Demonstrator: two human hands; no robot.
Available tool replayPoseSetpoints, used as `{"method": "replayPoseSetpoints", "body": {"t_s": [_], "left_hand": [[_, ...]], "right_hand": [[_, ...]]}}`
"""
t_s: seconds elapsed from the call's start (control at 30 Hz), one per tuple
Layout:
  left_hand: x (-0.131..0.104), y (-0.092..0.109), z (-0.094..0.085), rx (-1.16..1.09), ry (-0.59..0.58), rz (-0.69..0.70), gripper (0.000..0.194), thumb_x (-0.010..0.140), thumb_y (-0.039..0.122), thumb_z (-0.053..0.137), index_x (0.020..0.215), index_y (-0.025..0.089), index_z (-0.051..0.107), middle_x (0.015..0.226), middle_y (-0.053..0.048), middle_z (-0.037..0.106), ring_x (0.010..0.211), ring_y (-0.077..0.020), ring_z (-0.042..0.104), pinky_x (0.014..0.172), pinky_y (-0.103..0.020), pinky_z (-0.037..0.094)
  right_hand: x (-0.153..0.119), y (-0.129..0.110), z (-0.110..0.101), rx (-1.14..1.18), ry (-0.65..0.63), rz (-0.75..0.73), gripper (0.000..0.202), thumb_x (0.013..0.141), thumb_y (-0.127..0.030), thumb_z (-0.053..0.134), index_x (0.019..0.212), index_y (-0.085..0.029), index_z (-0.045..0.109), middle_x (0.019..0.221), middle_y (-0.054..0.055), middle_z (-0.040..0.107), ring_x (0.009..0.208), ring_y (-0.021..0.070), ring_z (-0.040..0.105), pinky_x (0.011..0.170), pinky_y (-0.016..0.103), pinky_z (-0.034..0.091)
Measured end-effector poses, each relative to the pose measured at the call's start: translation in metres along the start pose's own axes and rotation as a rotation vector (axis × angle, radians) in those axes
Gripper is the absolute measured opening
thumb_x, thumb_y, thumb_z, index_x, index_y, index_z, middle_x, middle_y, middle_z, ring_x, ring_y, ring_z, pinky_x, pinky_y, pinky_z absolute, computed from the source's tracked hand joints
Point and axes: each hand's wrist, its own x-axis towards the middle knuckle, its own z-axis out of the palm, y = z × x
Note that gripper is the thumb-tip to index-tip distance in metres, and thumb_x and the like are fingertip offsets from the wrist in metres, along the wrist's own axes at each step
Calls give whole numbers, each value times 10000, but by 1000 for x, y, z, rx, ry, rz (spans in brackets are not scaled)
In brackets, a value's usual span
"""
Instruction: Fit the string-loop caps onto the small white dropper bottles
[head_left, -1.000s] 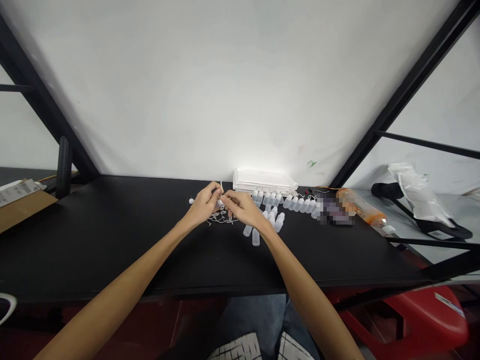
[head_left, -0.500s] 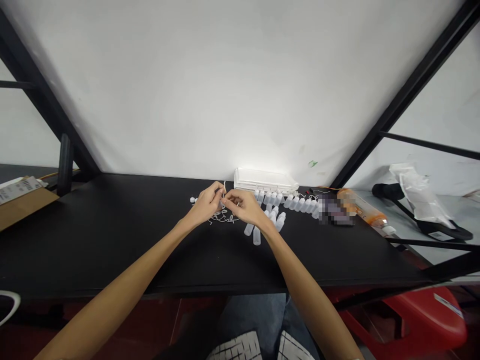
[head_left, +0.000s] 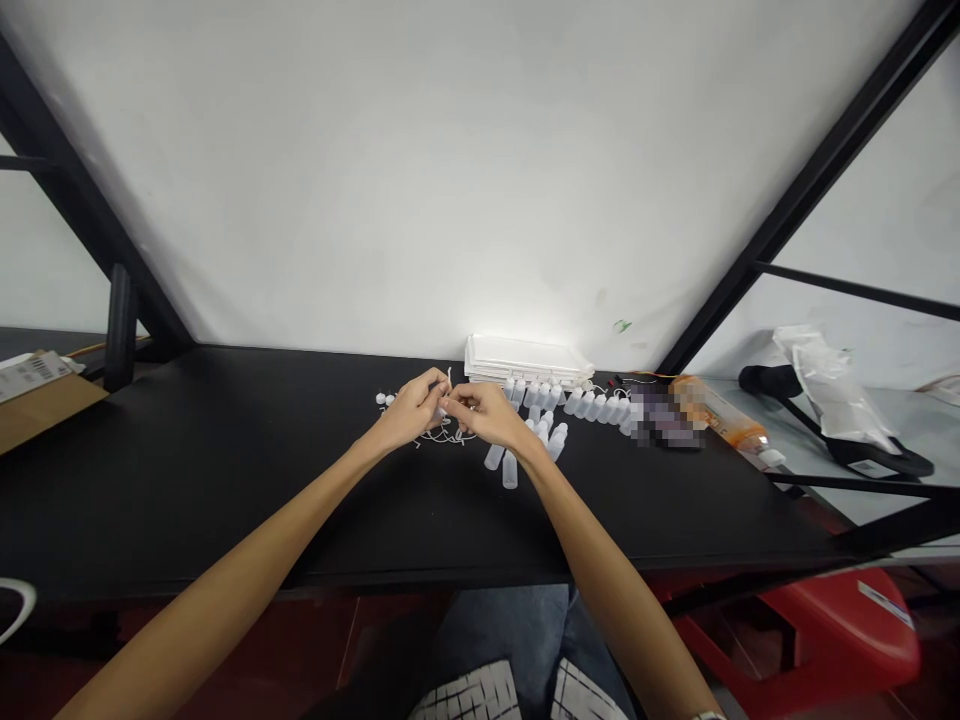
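Note:
My left hand (head_left: pixel 417 405) and my right hand (head_left: pixel 486 410) meet over the black table (head_left: pixel 360 510), fingers of both pinched together. A white string (head_left: pixel 449 377) sticks up from between the fingertips of my left hand. My right fingertips close on the same spot, on something small and whitish that I cannot make out. Below the hands lie tangled white strings (head_left: pixel 442 436). Several small translucent bottles (head_left: pixel 510 470) lie or stand just right of my right hand. Small white caps (head_left: pixel 381 399) sit left of my left hand.
Behind the bottles lies a stack of white sheets (head_left: pixel 525 358) against the wall. An orange-labelled bottle (head_left: pixel 731 425) lies on the right, near a black sandal (head_left: pixel 862 450) with plastic wrap. A cardboard box (head_left: pixel 49 408) is at the left; a red stool (head_left: pixel 840 640) stands below right.
The view has shifted slightly. Both hands stay together in nearly the same place, with a small movement of the right fingers.

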Motion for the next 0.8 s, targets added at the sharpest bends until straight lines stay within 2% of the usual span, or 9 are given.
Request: {"method": "replayPoseSetpoints", "body": {"t_s": [0.17,0.27,0.37,0.43,0.53,0.67,0.8], "left_hand": [[1,-3,0,-47,-19,-10,205,904,378,478,810,200,437,590,73,373,415,-57,332,383,-157,305],[3,0,-3,-107,-42,-32,225,918,391,463,807,201,417,572,82,348,381,-48,294,358,-158,261],[2,3,-4,-100,-111,-53,227,924,388,461,810,197,419,571,87,322,371,-40,270,357,-161,264],[0,6,-2,-61,-161,-62,218,923,377,464,809,196,419,569,88,313,371,-39,269,360,-159,268],[-3,10,0,-17,-201,-82,212,923,374,458,810,200,414,530,97,284,363,-47,273,359,-162,264],[-4,14,1,-65,-196,-82,244,912,401,474,793,200,406,521,97,290,358,-42,254,353,-161,229],[-3,14,0,-96,-176,-84,273,909,445,481,811,195,431,538,89,309,370,-42,276,348,-153,218]], "right_hand": [[1,0,3,-90,-2,7,474,924,-435,486,532,-173,452,459,-49,397,477,83,365,530,239,266],[2,3,4,-95,111,-10,499,938,-478,449,551,-168,507,475,-43,400,482,86,375,528,237,274],[5,7,0,24,285,-6,439,939,-485,432,691,-170,611,550,-29,469,500,90,424,513,228,309],[6,10,-3,149,332,18,357,908,-480,481,832,-173,646,630,-20,529,492,87,453,486,221,335],[7,10,-6,304,276,51,303,851,-444,557,927,-166,651,728,2,593,481,79,493,452,213,366],[6,6,-6,337,215,55,243,795,-387,618,840,-153,664,693,10,602,510,88,518,446,207,390],[6,5,-7,361,241,58,236,787,-391,626,805,-158,648,624,3,578,518,107,534,429,208,394]]}}
